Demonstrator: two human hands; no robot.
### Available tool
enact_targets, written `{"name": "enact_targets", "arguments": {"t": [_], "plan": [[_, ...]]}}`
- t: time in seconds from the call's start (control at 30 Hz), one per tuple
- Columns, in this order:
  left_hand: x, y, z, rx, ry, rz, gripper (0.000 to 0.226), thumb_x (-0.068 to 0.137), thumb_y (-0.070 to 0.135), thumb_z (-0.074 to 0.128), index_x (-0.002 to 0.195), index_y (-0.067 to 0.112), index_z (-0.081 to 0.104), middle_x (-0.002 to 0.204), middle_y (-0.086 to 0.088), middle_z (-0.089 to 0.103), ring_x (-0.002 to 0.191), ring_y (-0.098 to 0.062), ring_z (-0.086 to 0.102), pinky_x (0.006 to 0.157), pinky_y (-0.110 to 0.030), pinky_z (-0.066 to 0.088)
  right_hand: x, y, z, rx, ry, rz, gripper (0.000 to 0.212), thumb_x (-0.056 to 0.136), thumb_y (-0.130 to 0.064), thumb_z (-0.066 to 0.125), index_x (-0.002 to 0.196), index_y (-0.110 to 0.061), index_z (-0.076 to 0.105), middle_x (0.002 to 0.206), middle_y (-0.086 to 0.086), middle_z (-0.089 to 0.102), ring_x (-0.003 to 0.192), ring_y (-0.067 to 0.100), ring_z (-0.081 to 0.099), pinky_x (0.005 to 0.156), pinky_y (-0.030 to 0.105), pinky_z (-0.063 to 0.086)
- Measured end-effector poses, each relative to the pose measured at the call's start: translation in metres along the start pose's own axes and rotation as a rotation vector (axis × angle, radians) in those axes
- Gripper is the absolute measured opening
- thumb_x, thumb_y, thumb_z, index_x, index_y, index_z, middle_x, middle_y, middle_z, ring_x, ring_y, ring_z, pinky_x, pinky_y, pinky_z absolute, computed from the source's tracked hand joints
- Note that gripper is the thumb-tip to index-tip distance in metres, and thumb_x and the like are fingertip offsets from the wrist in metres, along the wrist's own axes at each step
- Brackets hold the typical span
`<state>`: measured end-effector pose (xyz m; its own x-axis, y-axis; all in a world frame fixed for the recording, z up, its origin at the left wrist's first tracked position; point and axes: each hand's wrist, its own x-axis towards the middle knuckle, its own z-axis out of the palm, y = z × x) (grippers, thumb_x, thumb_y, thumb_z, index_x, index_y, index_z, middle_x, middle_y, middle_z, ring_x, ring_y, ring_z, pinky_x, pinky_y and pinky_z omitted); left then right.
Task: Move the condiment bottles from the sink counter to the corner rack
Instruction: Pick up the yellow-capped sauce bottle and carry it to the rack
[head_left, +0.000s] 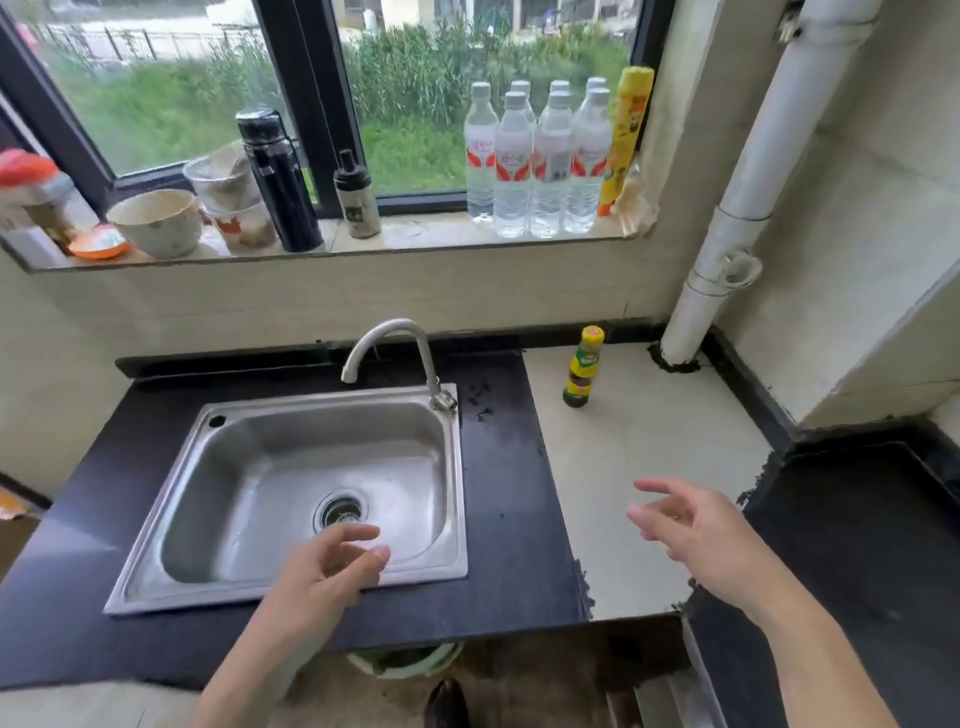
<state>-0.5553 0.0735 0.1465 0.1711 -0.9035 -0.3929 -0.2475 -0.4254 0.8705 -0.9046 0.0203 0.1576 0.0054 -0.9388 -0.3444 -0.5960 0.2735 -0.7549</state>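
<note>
One small condiment bottle with a yellow cap, a yellow-green label and dark contents stands upright on the pale counter section right of the sink, near the back wall. My left hand hovers over the front rim of the steel sink, fingers apart and curled, holding nothing. My right hand hangs over the pale counter in front of the bottle, well short of it, fingers spread and empty. No rack is in view.
A curved faucet rises behind the sink. The window sill carries several water bottles, a yellow can, a black flask, a small dark-capped dispenser bottle, cups and a bowl. A white pipe runs down the right corner.
</note>
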Motion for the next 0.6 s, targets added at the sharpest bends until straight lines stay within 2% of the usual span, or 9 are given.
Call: {"name": "enact_targets", "arguments": {"t": [0.07,0.2,0.4,0.5,0.6], "plan": [[0.035,0.015,-0.008,-0.014,0.006,0.015,0.029,0.074,0.032,0.074,0.099,0.018,0.068,0.080,-0.009,0.075,0.078,-0.022,0.068,0.070,-0.033,0.051,0.021,-0.011,0.003,0.025,-0.001,0.030,0.037,0.088,-0.044,0.062,0.123,-0.034,0.055,0.105,-0.005,0.067,0.099,0.010,0.064,0.091,0.037,0.053],[0.108,0.045,-0.006,0.010,-0.045,0.079,0.009,0.090,0.017,0.069,0.097,0.022,0.067,0.083,-0.010,0.076,0.080,-0.023,0.068,0.073,-0.034,0.050,0.066,-0.030,-0.002,0.025,0.041,0.066,0.035,0.088,-0.040,0.065,0.121,-0.031,0.058,0.097,-0.005,0.069,0.092,0.010,0.065,0.086,0.034,0.052],[0.159,0.072,0.021,0.031,-0.217,0.090,0.011,0.088,0.025,0.070,0.099,0.027,0.067,0.087,-0.006,0.076,0.082,-0.015,0.069,0.080,-0.032,0.052,0.127,-0.041,-0.020,0.015,0.060,0.122,0.032,0.090,-0.035,0.065,0.120,-0.028,0.058,0.096,-0.002,0.070,0.090,0.012,0.067,0.082,0.033,0.053],[0.173,0.069,0.023,0.035,-0.178,0.034,0.013,0.088,0.027,0.069,0.101,0.027,0.067,0.084,-0.002,0.076,0.083,-0.014,0.069,0.082,-0.034,0.051,0.181,-0.040,-0.031,-0.023,0.080,0.125,0.034,0.088,-0.036,0.066,0.119,-0.026,0.058,0.094,0.001,0.070,0.089,0.015,0.067,0.082,0.038,0.054],[0.174,0.063,0.024,0.020,-0.076,-0.035,0.014,0.088,0.022,0.070,0.102,0.023,0.068,0.086,-0.006,0.074,0.084,-0.018,0.069,0.083,-0.036,0.051,0.245,-0.033,-0.037,-0.078,0.112,0.115,0.046,0.085,-0.041,0.068,0.126,-0.024,0.056,0.101,0.002,0.069,0.095,0.021,0.065,0.086,0.046,0.053]]}}
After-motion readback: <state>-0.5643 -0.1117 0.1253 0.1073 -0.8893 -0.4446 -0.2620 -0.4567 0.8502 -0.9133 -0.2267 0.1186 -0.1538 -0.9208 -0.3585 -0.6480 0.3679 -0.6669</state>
